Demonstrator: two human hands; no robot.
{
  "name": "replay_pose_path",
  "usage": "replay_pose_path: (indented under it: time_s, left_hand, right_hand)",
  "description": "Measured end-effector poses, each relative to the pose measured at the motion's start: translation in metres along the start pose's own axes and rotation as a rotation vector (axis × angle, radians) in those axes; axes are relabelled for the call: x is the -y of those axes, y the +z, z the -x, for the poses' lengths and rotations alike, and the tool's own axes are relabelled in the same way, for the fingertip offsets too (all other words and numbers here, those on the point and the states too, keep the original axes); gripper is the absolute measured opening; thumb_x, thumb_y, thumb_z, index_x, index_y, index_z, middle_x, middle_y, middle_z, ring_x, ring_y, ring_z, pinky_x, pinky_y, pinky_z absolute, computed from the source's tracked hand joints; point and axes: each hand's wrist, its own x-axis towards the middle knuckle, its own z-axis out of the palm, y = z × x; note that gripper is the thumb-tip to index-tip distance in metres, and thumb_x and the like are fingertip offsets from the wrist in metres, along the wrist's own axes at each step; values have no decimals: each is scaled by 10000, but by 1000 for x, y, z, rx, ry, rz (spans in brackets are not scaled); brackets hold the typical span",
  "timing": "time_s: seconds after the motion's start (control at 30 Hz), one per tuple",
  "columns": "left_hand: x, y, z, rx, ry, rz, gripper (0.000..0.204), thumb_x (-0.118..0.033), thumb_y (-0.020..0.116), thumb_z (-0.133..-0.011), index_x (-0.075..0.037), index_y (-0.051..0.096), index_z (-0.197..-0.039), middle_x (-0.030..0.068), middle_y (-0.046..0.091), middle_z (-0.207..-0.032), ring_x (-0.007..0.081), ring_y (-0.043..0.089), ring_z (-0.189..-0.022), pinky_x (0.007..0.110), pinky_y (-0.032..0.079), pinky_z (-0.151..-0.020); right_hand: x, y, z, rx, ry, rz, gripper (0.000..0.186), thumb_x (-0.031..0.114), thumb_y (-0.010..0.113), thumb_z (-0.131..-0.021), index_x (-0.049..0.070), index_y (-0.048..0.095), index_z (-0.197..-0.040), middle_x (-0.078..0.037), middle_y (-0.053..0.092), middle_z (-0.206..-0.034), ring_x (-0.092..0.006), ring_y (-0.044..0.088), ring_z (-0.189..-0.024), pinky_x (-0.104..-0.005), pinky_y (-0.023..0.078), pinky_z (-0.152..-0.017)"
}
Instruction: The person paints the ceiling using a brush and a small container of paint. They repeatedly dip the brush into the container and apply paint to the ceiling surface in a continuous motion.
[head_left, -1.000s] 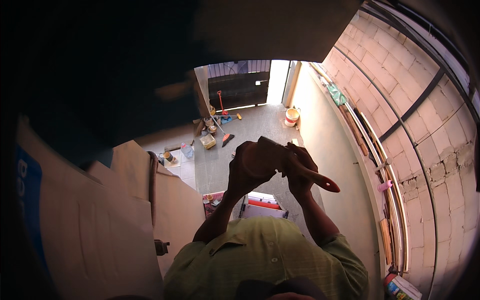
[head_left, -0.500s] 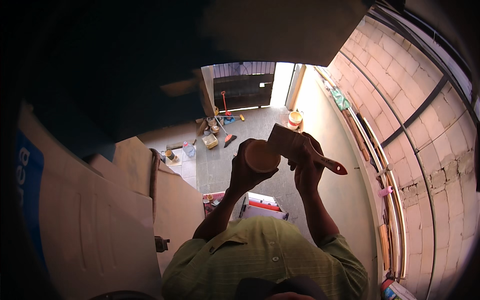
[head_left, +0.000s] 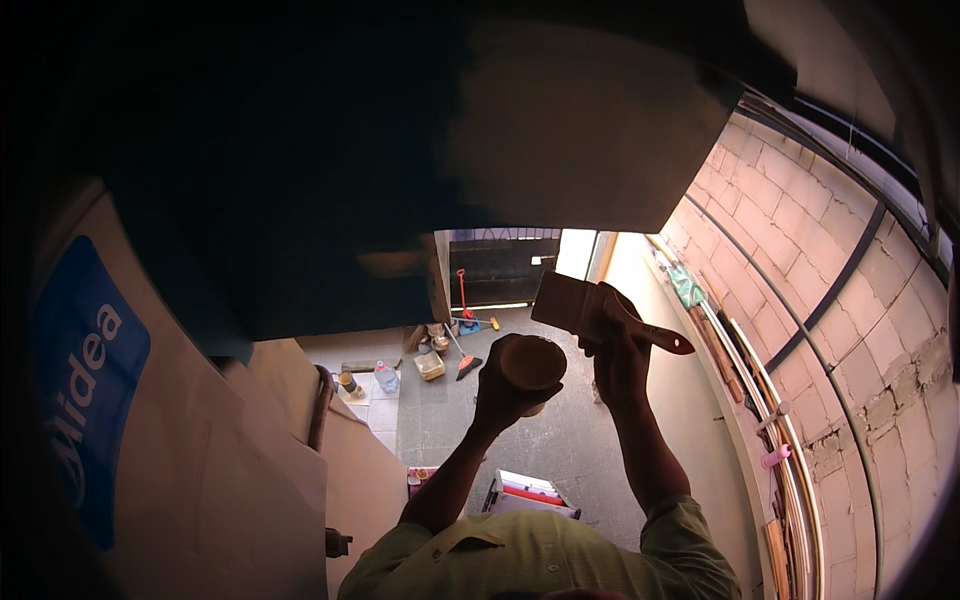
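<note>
My left hand (head_left: 497, 392) is wrapped round a small round cup (head_left: 534, 362) with its open top facing me; pale material shows inside. My right hand (head_left: 618, 350) grips a wide flat paintbrush (head_left: 563, 302). The brush's broad head points left, a little above the cup and apart from it. Its reddish handle end (head_left: 680, 344), which has a hole, sticks out to the right of the hand. Ahead of both hands is a large dark surface (head_left: 590, 140) with a lighter brownish patch on its right part. Both hands are in shadow, so finger detail is dim.
Far below on the grey floor (head_left: 430, 490) lie a broom (head_left: 469, 367), a yellowish container (head_left: 430, 366) and a clear bottle (head_left: 387, 377). A step ladder's top (head_left: 527, 494) is just below me. Long pipes and boards (head_left: 745, 380) lean along the block wall (head_left: 850, 330) at right. A white appliance (head_left: 200, 450) stands at left.
My view has tilted upward, bringing more of the dark surface into sight. The brush has swung from over the cup's rim to above it, clear of the cup. Both hands keep their holds.
</note>
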Motion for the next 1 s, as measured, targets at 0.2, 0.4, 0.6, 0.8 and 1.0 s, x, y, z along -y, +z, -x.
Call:
replay_pose_path:
  time_s: [0.2,0.4,0.6,0.8,1.0]
  left_hand:
    - [-7,-3,-49,-43,66,-12,873,-285,928,-561,-71,446,-1256,122,586,-1194,255,600,-1101,399,493,-955]
    - [3,-19,-51,-130,58,54,865,-275,930,-554,-76,460,-1252,108,587,-1188,246,594,-1094,395,495,-945]
    - [8,-38,-35,-152,15,3,809,-223,926,-553,-64,497,-1221,106,604,-1163,238,605,-1071,387,499,-938]
    - [17,-49,-24,-169,-23,-15,820,-258,926,-566,-58,485,-1227,113,596,-1176,250,597,-1092,397,491,-955]
    - [25,-47,-24,-130,-57,-15,844,-268,930,-561,-59,469,-1236,119,587,-1192,254,591,-1106,402,488,-959]
  right_hand:
    - [33,38,-107,85,-434,302,279,183,629,-933,-37,564,-1093,-106,637,-820,-146,617,-625,-255,496,-564]
    - [37,82,-223,110,-658,232,286,150,670,-904,-42,570,-1090,-123,658,-856,-164,650,-635,-272,538,-570]
    - [39,114,-273,96,-661,183,299,200,696,-889,-45,599,-1032,-116,658,-875,-165,655,-664,-275,547,-577]
    - [36,128,-292,87,-735,112,324,262,676,-906,-36,603,-1010,-106,655,-867,-156,658,-672,-276,547,-562]
    - [42,116,-313,23,-914,261,228,172,619,-927,-37,614,-1020,-112,655,-922,-168,659,-749,-275,540,-575]
